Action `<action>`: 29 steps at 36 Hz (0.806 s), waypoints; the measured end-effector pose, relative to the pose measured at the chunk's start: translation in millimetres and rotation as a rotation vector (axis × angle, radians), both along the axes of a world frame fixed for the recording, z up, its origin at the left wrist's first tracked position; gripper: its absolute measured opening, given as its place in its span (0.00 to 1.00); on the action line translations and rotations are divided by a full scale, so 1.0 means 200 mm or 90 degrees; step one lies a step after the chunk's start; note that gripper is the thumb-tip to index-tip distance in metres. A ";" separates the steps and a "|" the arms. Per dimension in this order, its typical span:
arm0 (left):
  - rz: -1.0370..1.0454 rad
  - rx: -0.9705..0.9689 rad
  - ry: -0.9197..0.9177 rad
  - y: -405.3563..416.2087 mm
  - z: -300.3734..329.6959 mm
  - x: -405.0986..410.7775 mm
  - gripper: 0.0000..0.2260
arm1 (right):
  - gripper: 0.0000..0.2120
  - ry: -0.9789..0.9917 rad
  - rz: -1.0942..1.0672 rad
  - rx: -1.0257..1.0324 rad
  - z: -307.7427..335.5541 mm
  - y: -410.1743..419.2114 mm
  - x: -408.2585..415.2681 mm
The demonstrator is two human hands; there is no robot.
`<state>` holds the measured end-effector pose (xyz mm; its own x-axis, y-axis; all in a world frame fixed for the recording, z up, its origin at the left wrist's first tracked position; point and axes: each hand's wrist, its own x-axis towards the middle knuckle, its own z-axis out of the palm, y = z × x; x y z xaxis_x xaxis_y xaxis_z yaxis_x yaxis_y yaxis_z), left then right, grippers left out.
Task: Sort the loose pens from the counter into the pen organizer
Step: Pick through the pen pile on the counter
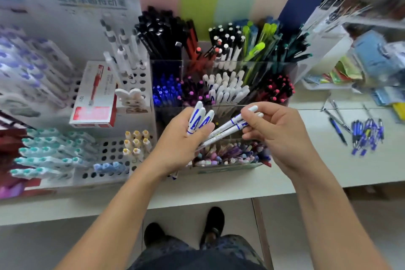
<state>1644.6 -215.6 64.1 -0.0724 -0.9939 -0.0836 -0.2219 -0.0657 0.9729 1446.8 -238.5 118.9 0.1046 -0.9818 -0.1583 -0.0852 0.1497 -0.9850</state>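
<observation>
My left hand [183, 140] grips a bundle of white pens with blue print [200, 117], caps pointing up. My right hand [270, 129] pinches two more of the same white pens [232, 126] near their caps; their lower ends cross toward my left palm. Both hands hover just in front of the clear pen organizer [293, 72], whose compartments hold black, blue, pink, red and green pens. One middle compartment holds matching white pens [226, 89]. A loose pile of blue pens [367, 135] lies on the white counter to the right.
A white perforated rack [114, 153] with yellow-capped and teal pens stands at left, with a red pen box [94, 96] on it. A low box of pastel pens [230, 158] sits under my hands. Packets and a shelf fill the far right. The counter edge [219, 198] runs below.
</observation>
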 end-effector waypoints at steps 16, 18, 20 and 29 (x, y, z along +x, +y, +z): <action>0.082 0.019 -0.086 -0.03 -0.06 -0.09 0.05 | 0.06 0.079 -0.168 -0.122 -0.05 -0.08 -0.47; 0.077 0.033 -0.107 -0.03 -0.07 -0.10 0.04 | 0.08 0.159 -0.142 -0.150 -0.06 -0.12 -0.49; 0.076 0.043 -0.109 -0.03 -0.07 -0.13 0.04 | 0.08 0.236 -0.118 -0.188 -0.09 -0.14 -0.46; 0.054 0.369 0.394 -0.02 -0.02 -0.21 0.10 | 0.06 0.691 0.200 -0.144 -0.34 -0.21 -0.07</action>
